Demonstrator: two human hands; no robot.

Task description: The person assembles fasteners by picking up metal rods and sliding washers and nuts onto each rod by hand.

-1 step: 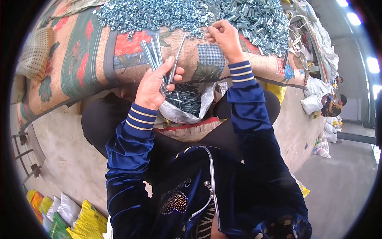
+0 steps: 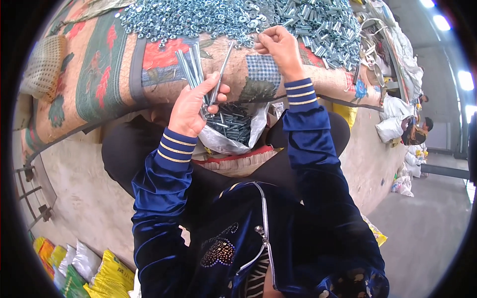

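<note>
Several long thin metal bolts stick up in a fan from my left hand, which is closed round their lower ends. One more bolt stands apart from the bunch, held between the thumb and fingers. My right hand is at the near edge of a heap of small metal nuts, with thumb and forefinger pinched together. Whatever lies between those fingertips is too small to make out. Flat washers lie just beyond it, and short metal tubes are heaped to its right.
A patterned padded cloth covers the work surface. Below its edge, a plastic bag of dark metal bolts sits between my legs. A woven basket lies far left. Filled sacks stand lower left; other people sit far right.
My right hand and cuff have shifted very slightly toward me and to the left. The left hand and its bolts are practically still.
</note>
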